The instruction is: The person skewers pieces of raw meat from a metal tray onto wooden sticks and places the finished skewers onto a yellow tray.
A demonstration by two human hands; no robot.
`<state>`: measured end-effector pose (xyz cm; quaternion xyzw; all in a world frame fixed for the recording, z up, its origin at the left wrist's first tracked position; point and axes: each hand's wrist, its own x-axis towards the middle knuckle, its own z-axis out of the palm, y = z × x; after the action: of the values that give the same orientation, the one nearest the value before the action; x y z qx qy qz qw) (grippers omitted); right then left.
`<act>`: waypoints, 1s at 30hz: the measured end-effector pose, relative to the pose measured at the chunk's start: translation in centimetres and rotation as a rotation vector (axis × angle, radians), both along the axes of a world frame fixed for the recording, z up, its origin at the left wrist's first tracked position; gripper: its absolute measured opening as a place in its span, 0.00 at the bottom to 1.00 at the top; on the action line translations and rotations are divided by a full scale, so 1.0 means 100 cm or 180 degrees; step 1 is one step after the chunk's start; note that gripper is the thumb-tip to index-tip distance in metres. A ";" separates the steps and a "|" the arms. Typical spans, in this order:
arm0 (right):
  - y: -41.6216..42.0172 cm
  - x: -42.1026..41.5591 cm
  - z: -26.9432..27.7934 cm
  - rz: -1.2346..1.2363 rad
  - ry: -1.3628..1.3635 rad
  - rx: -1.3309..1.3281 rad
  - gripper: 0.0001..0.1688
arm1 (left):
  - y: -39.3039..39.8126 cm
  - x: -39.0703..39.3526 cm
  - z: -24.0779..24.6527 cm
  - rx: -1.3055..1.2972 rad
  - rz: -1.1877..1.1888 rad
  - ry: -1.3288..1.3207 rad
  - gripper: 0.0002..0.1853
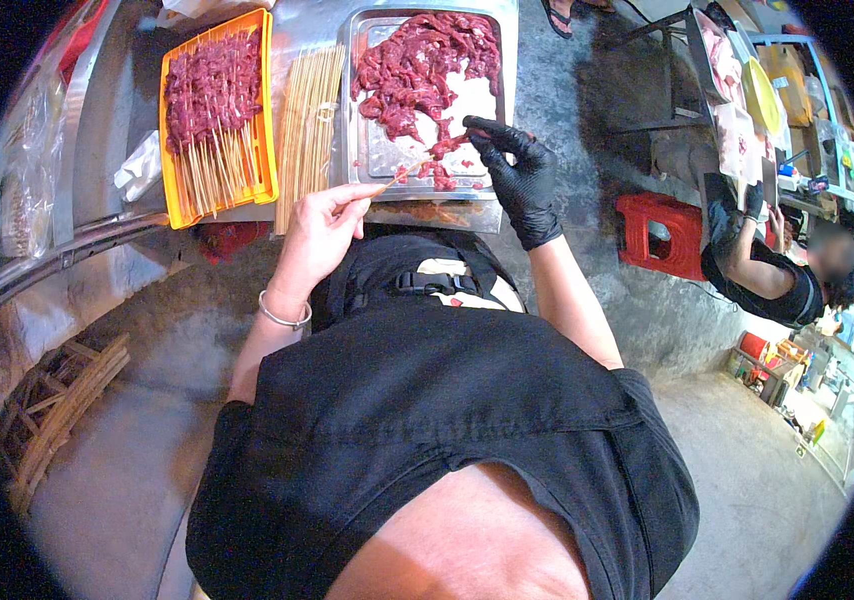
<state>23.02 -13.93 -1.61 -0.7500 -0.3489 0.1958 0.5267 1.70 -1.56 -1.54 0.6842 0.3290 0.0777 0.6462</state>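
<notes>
My left hand, bare, pinches the near end of a bamboo skewer, whose far part reaches over the steel tray. At the skewer's far end is a small piece of raw red meat. My right hand, in a black glove, has its thumb and fingertips at that meat. Sliced raw meat lies heaped in the tray's far part, with scraps nearer me. Left of the tray lies a bundle of bare bamboo skewers. An orange tray holds rows of meat-loaded skewers.
White crumpled paper or plastic lies left of the orange tray. Clear plastic bags are at the far left. A red plastic stool stands on the floor at the right. Beyond it, another person works at a table with meat containers.
</notes>
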 end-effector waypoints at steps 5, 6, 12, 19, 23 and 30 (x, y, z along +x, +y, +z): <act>-0.001 -0.007 -0.001 0.0026 0.1002 0.0223 0.12 | -0.001 0.001 0.006 -0.0180 0.0007 -0.0093 0.13; 0.000 -0.003 0.000 -0.0080 0.1072 0.0311 0.12 | 0.002 -0.003 0.006 -0.0225 -0.0018 -0.0139 0.13; -0.005 0.014 0.018 0.0230 0.2281 0.0104 0.17 | 0.013 -0.010 0.013 -0.0497 -0.0189 -0.0189 0.13; -0.007 0.027 0.025 0.0467 0.2045 0.0018 0.15 | 0.023 -0.014 0.015 -0.0452 -0.0350 -0.0201 0.13; -0.011 0.036 0.010 0.0766 0.2132 0.0120 0.13 | 0.026 -0.013 0.015 -0.0616 -0.0470 -0.0257 0.13; -0.014 0.044 -0.020 0.1499 0.3585 0.0336 0.16 | 0.030 -0.003 0.018 -0.0936 -0.0704 -0.0193 0.13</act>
<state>27.40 -15.29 -3.63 -0.4068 -0.1825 0.6558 0.6092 1.36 1.48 0.22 0.6117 0.2400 -0.0223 0.7535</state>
